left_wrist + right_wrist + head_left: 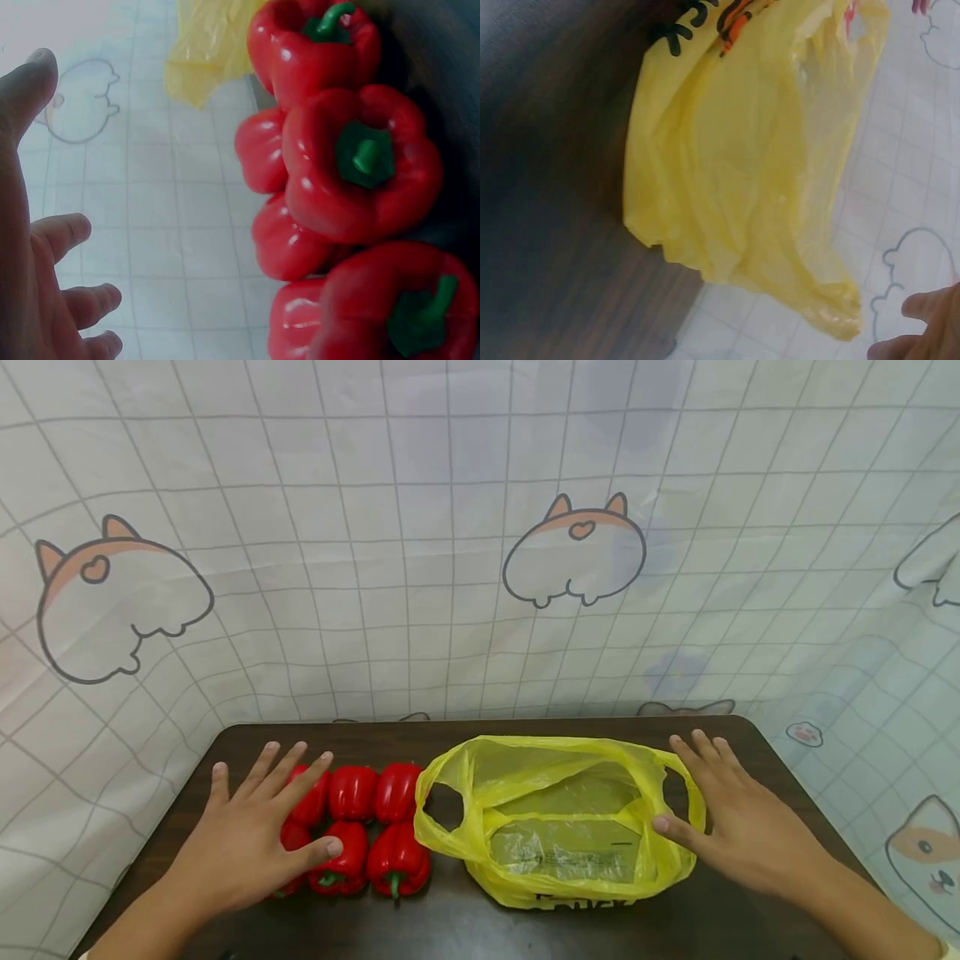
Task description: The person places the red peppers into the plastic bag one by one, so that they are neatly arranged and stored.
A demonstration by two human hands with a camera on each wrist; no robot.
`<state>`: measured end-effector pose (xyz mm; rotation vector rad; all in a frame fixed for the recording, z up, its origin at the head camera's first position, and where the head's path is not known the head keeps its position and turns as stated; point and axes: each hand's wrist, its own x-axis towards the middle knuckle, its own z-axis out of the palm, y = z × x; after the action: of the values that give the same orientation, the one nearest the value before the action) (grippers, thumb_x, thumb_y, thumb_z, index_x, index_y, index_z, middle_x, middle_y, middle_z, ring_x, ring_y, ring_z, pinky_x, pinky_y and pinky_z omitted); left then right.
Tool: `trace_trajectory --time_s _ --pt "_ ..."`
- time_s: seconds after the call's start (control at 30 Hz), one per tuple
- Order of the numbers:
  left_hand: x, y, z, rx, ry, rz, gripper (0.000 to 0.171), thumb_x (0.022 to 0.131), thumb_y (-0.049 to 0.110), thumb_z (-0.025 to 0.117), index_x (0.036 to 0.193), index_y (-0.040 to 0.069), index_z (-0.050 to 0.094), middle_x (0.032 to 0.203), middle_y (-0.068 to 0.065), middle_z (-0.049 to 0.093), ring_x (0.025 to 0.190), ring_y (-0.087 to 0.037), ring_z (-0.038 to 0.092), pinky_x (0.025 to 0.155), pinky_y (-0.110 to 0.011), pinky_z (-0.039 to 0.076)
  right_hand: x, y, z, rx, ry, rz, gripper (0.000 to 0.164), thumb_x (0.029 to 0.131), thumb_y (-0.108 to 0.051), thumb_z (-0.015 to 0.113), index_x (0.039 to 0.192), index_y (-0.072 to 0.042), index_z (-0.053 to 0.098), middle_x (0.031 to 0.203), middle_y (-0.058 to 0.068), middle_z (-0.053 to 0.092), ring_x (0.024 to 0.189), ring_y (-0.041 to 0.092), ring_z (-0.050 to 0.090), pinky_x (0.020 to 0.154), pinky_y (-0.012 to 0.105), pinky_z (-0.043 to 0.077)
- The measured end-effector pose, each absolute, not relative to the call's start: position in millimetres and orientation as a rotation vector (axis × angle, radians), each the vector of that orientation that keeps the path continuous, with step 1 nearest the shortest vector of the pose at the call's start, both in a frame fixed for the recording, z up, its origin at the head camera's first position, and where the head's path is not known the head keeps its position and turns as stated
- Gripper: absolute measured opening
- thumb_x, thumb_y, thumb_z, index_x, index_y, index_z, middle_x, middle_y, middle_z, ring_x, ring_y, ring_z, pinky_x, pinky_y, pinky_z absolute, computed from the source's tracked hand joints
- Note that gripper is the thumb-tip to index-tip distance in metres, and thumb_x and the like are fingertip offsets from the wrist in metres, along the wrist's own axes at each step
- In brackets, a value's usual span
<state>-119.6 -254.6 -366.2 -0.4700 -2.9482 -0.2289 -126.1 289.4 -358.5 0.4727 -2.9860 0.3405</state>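
Observation:
Two rows of red bell peppers (353,792) with green stems lie on the left half of the table. My left hand (251,835) is held above the leftmost peppers, fingers spread, hiding part of them. In the left wrist view its fingers stand apart from the peppers (364,161). To the right of the peppers a yellow plastic bag (555,893) stands with its mouth wide and both handle loops raised. My right hand (750,827) is spread beside the bag, its thumb overlapping the right handle in the head view. Neither hand holds anything.
A dark brown wooden table (442,927) with rounded back corners carries the peppers and bag. Behind and beside it hangs a white gridded curtain (420,577) with cartoon dog prints. Dark lettering (676,34) marks the bag's side.

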Motion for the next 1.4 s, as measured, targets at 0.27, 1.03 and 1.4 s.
trace_trajectory --time_s 0.27,1.03,1.4 --pt "-116 -269 -375 -0.421 -2.951 -0.288 0.095 0.089 0.071 0.061 0.165 0.027 0.023 0.167 -0.016 0.023 0.152 -0.048 0.009 0.106 -0.076 -0.017 -122 298 -369 0.286 -3.008 0.554 0.102 0.094 -0.061 0.066 0.165 -0.013 0.011 0.166 0.023 0.018 0.135 0.060 0.036 0.059 0.053 0.053" --pt "-106 -312 -402 -0.355 -2.890 -0.482 0.087 0.090 0.053 0.074 0.159 0.018 0.036 0.159 -0.026 0.034 0.146 -0.055 0.020 0.106 -0.081 -0.005 -109 317 -406 0.082 -2.910 1.093 0.073 0.103 -0.046 0.059 0.153 0.003 0.036 0.137 0.029 0.057 0.117 0.049 0.061 0.086 0.061 0.054" --pt "-108 -320 -409 -0.354 -2.902 -0.555 0.091 0.085 0.054 0.080 0.156 0.013 0.041 0.156 -0.027 0.037 0.141 -0.059 0.027 0.107 -0.082 0.006 -106 319 -418 0.042 -2.903 1.208 0.069 0.103 -0.042 0.061 0.151 0.003 0.039 0.136 0.027 0.058 0.115 0.042 0.063 0.082 0.047 0.059"
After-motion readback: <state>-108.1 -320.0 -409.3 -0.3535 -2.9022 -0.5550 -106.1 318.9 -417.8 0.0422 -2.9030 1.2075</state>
